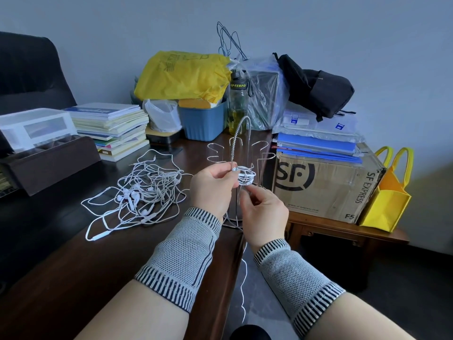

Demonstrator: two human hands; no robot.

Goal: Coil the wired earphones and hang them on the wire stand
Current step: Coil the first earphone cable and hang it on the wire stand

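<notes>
Just two hands (215, 185) (263, 212), one coiled earphone (245, 176)

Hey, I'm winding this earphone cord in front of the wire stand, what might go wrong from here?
1. The tail of the cord hangs off the table edge below your hands; it may snag and pull the coil loose.
2. Only your left hand and right hand pinch the coil, so it could spring open before reaching a hook on the wire stand.
3. The tangled earphones lie close by and might catch.
</notes>
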